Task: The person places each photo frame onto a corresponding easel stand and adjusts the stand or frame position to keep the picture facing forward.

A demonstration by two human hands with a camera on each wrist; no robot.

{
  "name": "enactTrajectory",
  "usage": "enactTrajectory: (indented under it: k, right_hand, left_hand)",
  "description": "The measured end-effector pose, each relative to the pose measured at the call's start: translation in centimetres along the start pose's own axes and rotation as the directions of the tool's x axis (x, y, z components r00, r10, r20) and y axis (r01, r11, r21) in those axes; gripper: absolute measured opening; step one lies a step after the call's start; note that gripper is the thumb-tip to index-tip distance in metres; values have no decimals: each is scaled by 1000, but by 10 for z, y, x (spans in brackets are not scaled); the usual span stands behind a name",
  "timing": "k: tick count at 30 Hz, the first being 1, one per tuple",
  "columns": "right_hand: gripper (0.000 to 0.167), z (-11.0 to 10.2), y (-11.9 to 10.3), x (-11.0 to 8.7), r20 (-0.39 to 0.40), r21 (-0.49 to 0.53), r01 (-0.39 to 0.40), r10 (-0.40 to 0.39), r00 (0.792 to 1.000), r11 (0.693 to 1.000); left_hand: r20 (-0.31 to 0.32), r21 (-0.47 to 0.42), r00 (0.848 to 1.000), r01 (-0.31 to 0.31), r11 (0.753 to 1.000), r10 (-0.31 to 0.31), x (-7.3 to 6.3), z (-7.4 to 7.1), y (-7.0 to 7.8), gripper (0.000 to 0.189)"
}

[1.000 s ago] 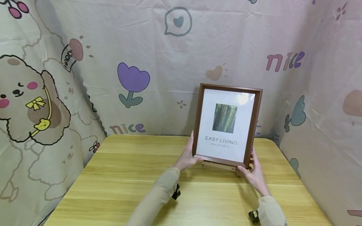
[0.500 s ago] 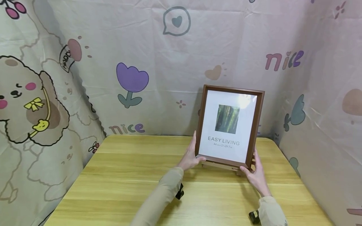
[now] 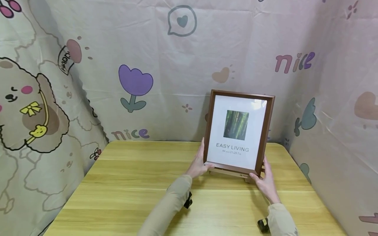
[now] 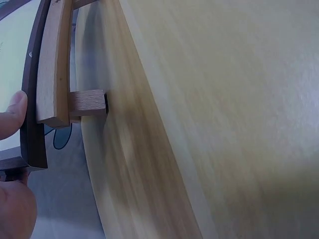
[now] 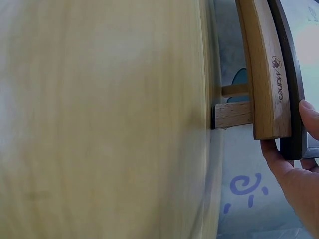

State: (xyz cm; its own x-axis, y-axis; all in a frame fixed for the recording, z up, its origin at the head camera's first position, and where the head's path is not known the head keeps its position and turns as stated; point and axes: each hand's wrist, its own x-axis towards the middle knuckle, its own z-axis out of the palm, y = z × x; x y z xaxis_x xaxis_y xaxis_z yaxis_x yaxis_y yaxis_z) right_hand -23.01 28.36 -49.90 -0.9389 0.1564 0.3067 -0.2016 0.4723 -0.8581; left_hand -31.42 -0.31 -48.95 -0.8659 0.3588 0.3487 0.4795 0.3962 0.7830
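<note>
A brown picture frame [image 3: 230, 126] with a white mat reading EASY LIVING leans back slightly, upright, above a small wooden easel [image 3: 228, 172]. My left hand [image 3: 198, 165] grips its lower left corner, thumb in front. At the lower right corner my right hand [image 3: 266, 183] holds it, thumb on the front edge. In the left wrist view the easel's ledge [image 4: 54, 64] lies right along the frame's dark bottom edge [image 4: 35, 89]. The right wrist view shows printed lettering on that ledge [image 5: 269, 74], and fingers below its end. Most of the easel is hidden behind the frame.
The easel's short feet [image 5: 233, 114] stand on a yellow wood-grain table [image 3: 133, 183]. A printed cloth backdrop [image 3: 177, 65] hangs close behind the table and along both sides. Black wrist cameras [image 3: 188, 200] sit under the sleeves.
The picture frame has moved a little right and down, with both hands still gripping it. Over the last half second it has hardly moved; the head view has shifted slightly.
</note>
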Motion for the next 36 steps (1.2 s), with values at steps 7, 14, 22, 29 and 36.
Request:
enactTrajectory:
  k: [7,14,22,29,36]
  right_hand:
    - [91,-2,-1,0,26,-18,-55,55,998,998]
    - [76,-1,-1,5,72,-70,-119,124,990,990]
    - [77,0,-1,4,57,-92,-182,187,981,979]
    - [78,-1,-3,6,69,-98,-217,224,972,971]
    - [80,-2,-4,6,89,-83,-228,235,968,970]
  left_hand:
    - [-1,-63,995,102,993,-103,-7,2,-3,114]
    - [31,-221,979,205,954,-203,-15,9,-15,82]
    - [24,-212,980,198,957,-197,-13,14,-17,79]
    - [38,-187,971,240,952,-237,-12,13,-13,82]
    - [30,-189,972,233,954,-231,-12,13,-12,82]
